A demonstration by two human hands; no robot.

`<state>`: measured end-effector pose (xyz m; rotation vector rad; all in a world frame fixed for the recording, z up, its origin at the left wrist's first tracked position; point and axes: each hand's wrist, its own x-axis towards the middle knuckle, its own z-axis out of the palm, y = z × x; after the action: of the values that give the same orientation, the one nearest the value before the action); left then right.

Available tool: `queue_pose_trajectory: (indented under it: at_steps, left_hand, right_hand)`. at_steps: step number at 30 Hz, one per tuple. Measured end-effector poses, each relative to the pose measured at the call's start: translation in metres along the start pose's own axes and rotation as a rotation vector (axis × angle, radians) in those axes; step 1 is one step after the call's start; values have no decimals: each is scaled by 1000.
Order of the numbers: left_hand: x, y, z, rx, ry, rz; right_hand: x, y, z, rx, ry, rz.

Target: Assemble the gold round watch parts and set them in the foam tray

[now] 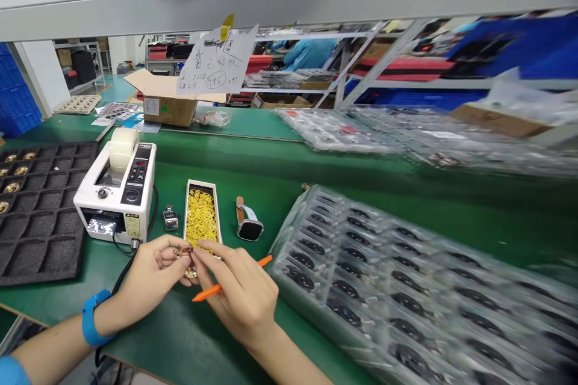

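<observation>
– What's held nr. front edge of tabletop (167,328)?
– Gold-toned metal pc. (191,274), pinched by L hand (151,274) & R hand (241,289); orange pointed stick (208,293) also gripped in R hand, boxed yellow rubber bands (201,213) just beyond.

The left grip (147,274) pinched a small gold-coloured piece (191,273); the right grip (241,289) met it, holding 1 orange stick (206,293). Just beyond both stood a white box (218,213) of yellow bands (200,216). Beyond the right grip lay 1 watch (250,229); beyond the left, a tape dispenser (108,189).
</observation>
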<state>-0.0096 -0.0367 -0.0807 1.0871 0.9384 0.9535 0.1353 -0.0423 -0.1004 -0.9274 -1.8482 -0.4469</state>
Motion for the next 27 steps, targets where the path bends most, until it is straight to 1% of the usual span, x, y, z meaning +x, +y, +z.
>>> queue_pose_trajectory:
  at_steps: [3,5,10,13,15,20,25,27]
  left_hand:
    - [-1,-2,1,27,19,22]
    - [-3,-4,2,83,39,51]
    - [-6,-6,2,260,60,168]
    - [-7,-8,1,281,59,166]
    - [-6,-11,0,296,56,165]
    - [-6,-14,-1,356,64,220]
    - [-7,-12,0,378,74,236]
    - [-7,-12,0,395,91,238]
  right_hand:
    - [-2,1,0,27,-13,-27]
    - [-3,2,0,21,-16,-53]
    - [-4,7,-1,28,-28,-129]
    - [-4,10,-3,7,-53,-201]
    - [-5,11,-4,-11,-64,-217]
    - [-5,6,-3,-7,-49,-182]
    - [-4,-1,-2,3,-46,-64]
    - [-3,-2,-2,2,-38,-42]
